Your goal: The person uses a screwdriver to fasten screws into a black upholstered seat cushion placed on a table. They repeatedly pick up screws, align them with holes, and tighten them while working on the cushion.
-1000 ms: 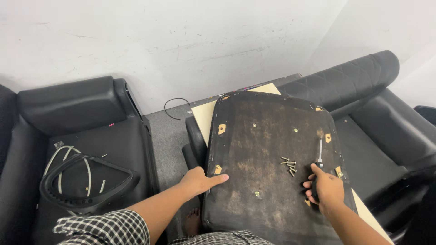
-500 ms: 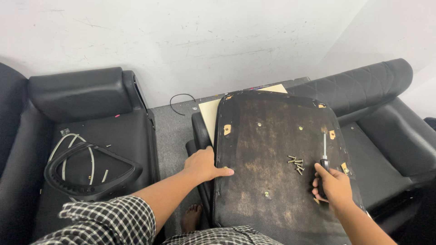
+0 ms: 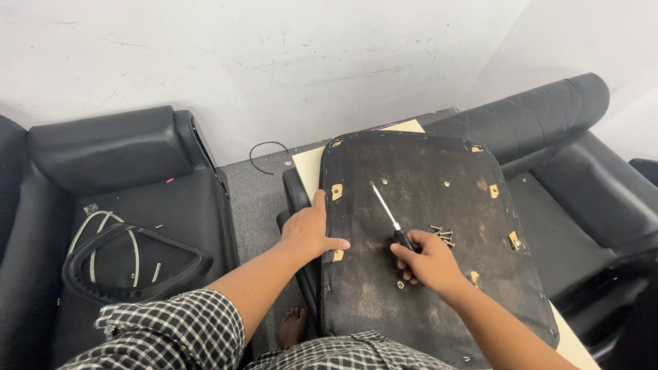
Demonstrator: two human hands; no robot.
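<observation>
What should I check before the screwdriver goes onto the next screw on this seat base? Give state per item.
1. Right hand grips the screwdriver by its handle: ok.
2. Left hand rests on the left edge of the upturned seat base, steadying it: ok.
3. Screwdriver tip on a fastener: not ok, the shaft points up and left over bare panel.
4. Loose screws lie in a small pile on the panel beside the right hand: ok, but they could roll.
5. Seated screw near the right hand, tight or loose: cannot tell.
</observation>
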